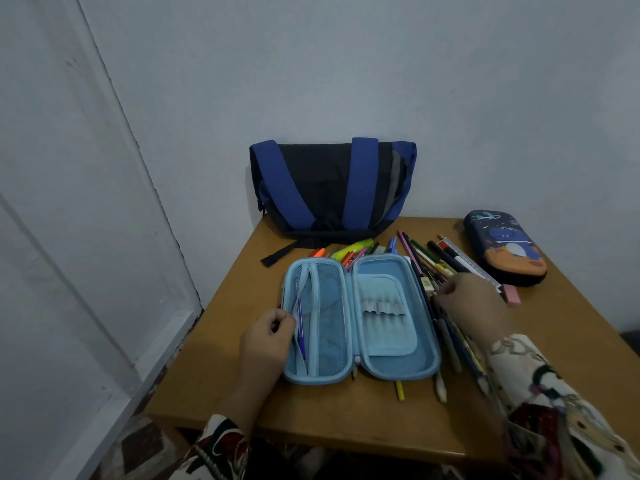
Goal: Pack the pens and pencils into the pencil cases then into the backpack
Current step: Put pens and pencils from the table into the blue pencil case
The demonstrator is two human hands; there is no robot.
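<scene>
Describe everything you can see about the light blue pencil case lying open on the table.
The light blue pencil case lies opened flat on the wooden table, a hard-looking shell with a zip round its rim. Its left half has a mesh pocket and straps, with a purple pen tucked in; its right half carries a padded flap with a row of elastic loops, all empty. The left hand holds its left edge. Loose pens and pencils lie against its far and right sides, some poking from beneath.
</scene>
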